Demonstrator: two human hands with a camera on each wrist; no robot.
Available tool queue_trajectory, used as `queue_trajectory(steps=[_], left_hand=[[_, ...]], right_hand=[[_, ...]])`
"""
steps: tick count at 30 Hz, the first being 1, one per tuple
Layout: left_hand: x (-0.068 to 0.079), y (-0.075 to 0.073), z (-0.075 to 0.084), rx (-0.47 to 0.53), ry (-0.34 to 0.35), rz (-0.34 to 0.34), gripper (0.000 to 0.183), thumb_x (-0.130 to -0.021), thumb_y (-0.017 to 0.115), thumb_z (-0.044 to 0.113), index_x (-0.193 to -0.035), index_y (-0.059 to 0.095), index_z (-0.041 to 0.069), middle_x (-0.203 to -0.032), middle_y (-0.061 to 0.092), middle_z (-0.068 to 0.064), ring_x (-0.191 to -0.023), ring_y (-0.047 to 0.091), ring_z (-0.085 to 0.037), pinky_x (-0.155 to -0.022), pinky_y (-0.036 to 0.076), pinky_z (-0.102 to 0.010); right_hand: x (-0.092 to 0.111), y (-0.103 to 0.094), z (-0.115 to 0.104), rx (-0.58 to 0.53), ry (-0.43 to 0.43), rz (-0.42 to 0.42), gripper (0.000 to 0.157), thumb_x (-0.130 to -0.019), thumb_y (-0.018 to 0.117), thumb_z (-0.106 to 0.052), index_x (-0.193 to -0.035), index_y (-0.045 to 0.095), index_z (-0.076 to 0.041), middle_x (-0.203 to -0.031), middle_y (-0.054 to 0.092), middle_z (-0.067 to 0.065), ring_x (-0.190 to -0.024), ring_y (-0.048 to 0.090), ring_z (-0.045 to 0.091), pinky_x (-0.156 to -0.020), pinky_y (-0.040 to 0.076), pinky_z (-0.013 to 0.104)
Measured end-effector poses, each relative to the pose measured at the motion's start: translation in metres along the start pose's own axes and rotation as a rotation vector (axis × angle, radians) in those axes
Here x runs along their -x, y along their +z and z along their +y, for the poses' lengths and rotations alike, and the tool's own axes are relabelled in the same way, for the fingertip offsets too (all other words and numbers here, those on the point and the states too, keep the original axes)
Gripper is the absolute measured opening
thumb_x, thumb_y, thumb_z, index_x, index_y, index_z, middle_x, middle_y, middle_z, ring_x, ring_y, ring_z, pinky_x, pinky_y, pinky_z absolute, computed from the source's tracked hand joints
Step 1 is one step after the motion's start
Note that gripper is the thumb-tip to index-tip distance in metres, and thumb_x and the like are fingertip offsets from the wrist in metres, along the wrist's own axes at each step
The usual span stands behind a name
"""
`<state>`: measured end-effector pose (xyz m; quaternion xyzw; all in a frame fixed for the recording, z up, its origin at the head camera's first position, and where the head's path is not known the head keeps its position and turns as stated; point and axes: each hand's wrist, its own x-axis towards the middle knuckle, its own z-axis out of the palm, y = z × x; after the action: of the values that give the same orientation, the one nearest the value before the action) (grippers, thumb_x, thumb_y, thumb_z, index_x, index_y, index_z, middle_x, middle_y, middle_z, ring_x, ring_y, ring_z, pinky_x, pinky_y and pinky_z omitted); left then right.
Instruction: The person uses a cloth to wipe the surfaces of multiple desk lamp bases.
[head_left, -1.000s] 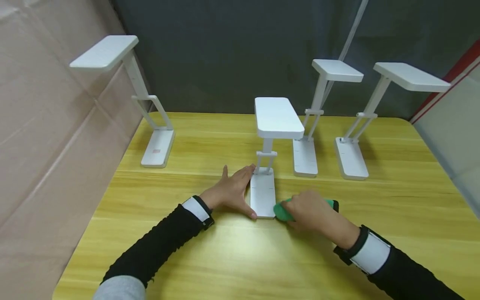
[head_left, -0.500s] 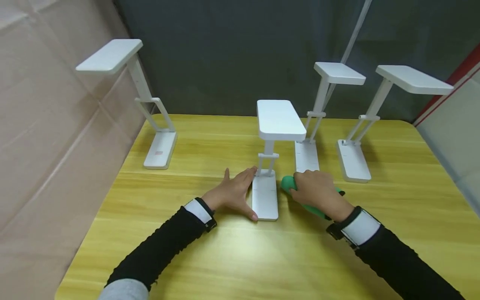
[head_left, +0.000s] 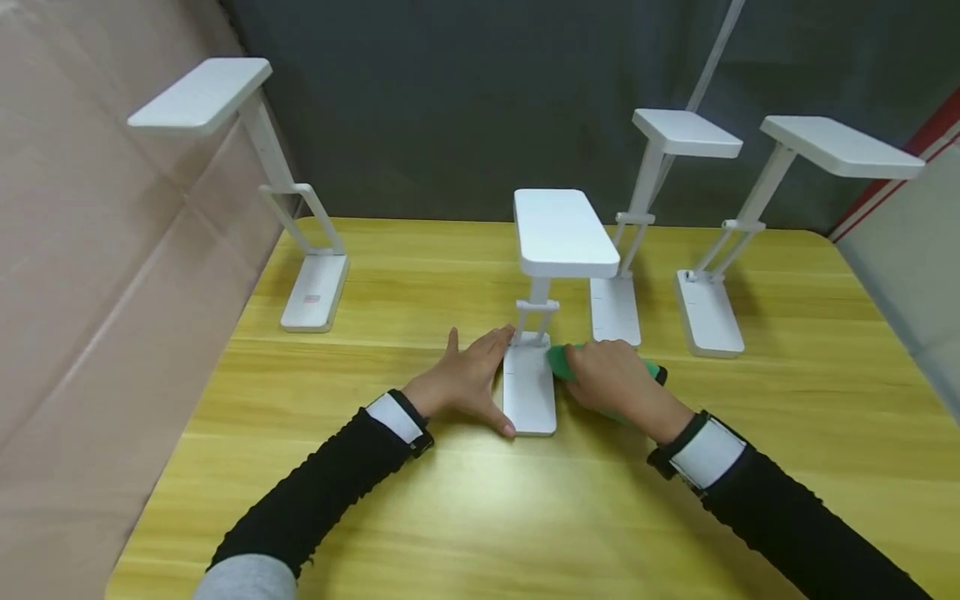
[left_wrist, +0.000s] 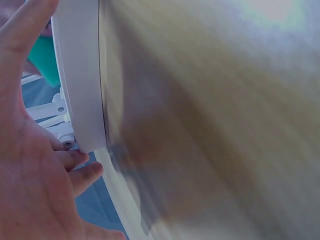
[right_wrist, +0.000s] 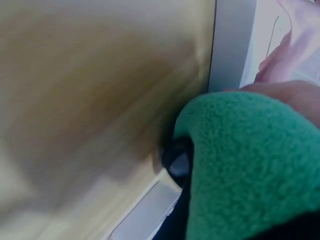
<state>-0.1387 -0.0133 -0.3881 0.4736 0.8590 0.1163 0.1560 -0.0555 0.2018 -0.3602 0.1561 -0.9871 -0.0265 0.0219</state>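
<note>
In the middle of the table stands a white folding desk lamp point(head_left: 529, 387), upright on its flat base. My left hand point(head_left: 468, 379) rests against the base's left side, thumb and fingers spread; in the left wrist view, the fingers point(left_wrist: 82, 175) reach the hinge end. My right hand point(head_left: 611, 375) grips a green fuzzy cloth point(head_left: 561, 363) with black parts. The cloth's end touches the right side of the base, near the hinge. Up close in the right wrist view, the green cloth point(right_wrist: 255, 155) lies against the base edge, and its gripped part is mostly hidden.
Another white lamp point(head_left: 315, 292) stands at the back left. Two more, one behind my right hand point(head_left: 615, 308) and one at the far right point(head_left: 708, 312), stand on the wooden table point(head_left: 420, 517). A dark curtain point(head_left: 450, 108) hangs behind.
My right hand moves the green cloth from the front end of the base's right side back toward the hinge, lifting away midway and then touching it again. The left hand stays put.
</note>
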Motion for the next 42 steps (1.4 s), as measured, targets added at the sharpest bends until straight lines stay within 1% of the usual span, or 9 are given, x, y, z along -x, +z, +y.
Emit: queue_trajectory(steps=[5, 12, 16, 18, 21, 26, 30, 34, 42], left_hand=[[0.0, -0.002, -0.001, 0.029, -0.004, 0.001, 0.138, -0.047, 0.071, 0.074, -0.142, -0.005, 0.008, -0.15, 0.004, -0.007, -0.135, 0.006, -0.019, -0.097, -0.004, -0.068], [-0.003, -0.001, -0.004, 0.048, -0.023, -0.002, 0.138, -0.046, 0.071, 0.074, -0.142, -0.005, 0.01, -0.15, 0.003, -0.006, -0.135, 0.005, -0.018, -0.098, -0.005, -0.066], [-0.005, 0.001, -0.004, 0.049, -0.022, -0.009, 0.139, -0.046, 0.07, 0.075, -0.142, -0.007, 0.01, -0.15, 0.002, -0.005, -0.135, 0.004, -0.017, -0.098, -0.006, -0.066], [-0.007, 0.002, -0.004, 0.056, -0.014, -0.007, 0.139, -0.046, 0.07, 0.075, -0.142, -0.007, 0.011, -0.15, 0.001, -0.005, -0.135, 0.004, -0.017, -0.098, -0.006, -0.066], [-0.01, 0.003, -0.003, 0.065, -0.005, 0.006, 0.139, -0.046, 0.07, 0.075, -0.142, -0.006, 0.011, -0.15, 0.002, -0.003, -0.135, 0.005, -0.017, -0.098, -0.006, -0.067], [-0.012, 0.004, 0.002, 0.064, 0.002, -0.005, 0.139, -0.045, 0.071, 0.075, -0.142, -0.007, 0.012, -0.15, 0.003, -0.004, -0.135, 0.005, -0.017, -0.098, -0.005, -0.066], [-0.012, 0.004, 0.007, 0.071, 0.025, -0.018, 0.139, -0.046, 0.07, 0.075, -0.142, -0.007, 0.012, -0.15, 0.004, -0.005, -0.135, 0.005, -0.017, -0.097, -0.005, -0.067], [-0.009, 0.004, 0.007, 0.061, 0.015, -0.008, 0.139, -0.046, 0.07, 0.076, -0.142, -0.007, 0.012, -0.15, 0.003, -0.004, -0.135, 0.004, -0.016, -0.097, -0.005, -0.067], [0.0, 0.004, -0.001, 0.071, -0.018, 0.011, 0.139, -0.045, 0.071, 0.075, -0.142, -0.005, 0.012, -0.15, 0.004, -0.003, -0.135, 0.006, -0.016, -0.098, -0.006, -0.066]], right_hand=[[0.014, 0.003, 0.003, 0.018, -0.13, 0.009, 0.032, -0.078, 0.067, -0.033, -0.091, 0.058, -0.005, -0.05, 0.037, -0.005, -0.043, 0.034, 0.009, -0.036, 0.029, 0.027], [0.037, 0.004, 0.007, -0.017, -0.306, -0.01, 0.039, -0.077, 0.067, -0.04, -0.105, 0.059, -0.014, -0.052, 0.037, -0.008, -0.045, 0.033, 0.005, -0.039, 0.031, 0.025], [0.05, -0.005, 0.012, -0.12, -0.379, -0.09, 0.04, -0.078, 0.068, -0.039, -0.112, 0.059, -0.021, -0.057, 0.043, -0.013, -0.047, 0.034, 0.0, -0.042, 0.031, 0.022], [0.054, -0.013, 0.018, -0.16, -0.34, -0.13, 0.04, -0.078, 0.068, -0.037, -0.113, 0.059, -0.021, -0.058, 0.044, -0.014, -0.048, 0.033, 0.0, -0.042, 0.031, 0.022], [0.051, -0.02, 0.029, -0.135, -0.206, -0.114, 0.041, -0.078, 0.067, -0.034, -0.114, 0.057, -0.018, -0.059, 0.044, -0.011, -0.047, 0.034, 0.003, -0.041, 0.031, 0.023], [0.034, -0.005, 0.028, -0.003, 0.056, 0.053, 0.038, -0.08, 0.064, -0.031, -0.109, 0.056, -0.007, -0.054, 0.044, -0.001, -0.043, 0.037, 0.011, -0.034, 0.031, 0.028], [0.022, 0.011, 0.012, 0.033, 0.161, 0.171, 0.029, -0.081, 0.061, -0.026, -0.091, 0.055, 0.0, -0.048, 0.038, -0.001, -0.038, 0.035, 0.013, -0.03, 0.029, 0.03], [0.015, 0.015, 0.002, 0.068, 0.119, 0.198, 0.022, -0.082, 0.06, -0.022, -0.082, 0.054, 0.0, -0.046, 0.033, -0.002, -0.038, 0.032, 0.012, -0.031, 0.025, 0.027], [0.025, 0.005, -0.007, 0.084, -0.117, 0.096, 0.024, -0.08, 0.063, -0.024, -0.09, 0.059, -0.003, -0.049, 0.033, -0.005, -0.041, 0.029, 0.009, -0.034, 0.023, 0.025]])
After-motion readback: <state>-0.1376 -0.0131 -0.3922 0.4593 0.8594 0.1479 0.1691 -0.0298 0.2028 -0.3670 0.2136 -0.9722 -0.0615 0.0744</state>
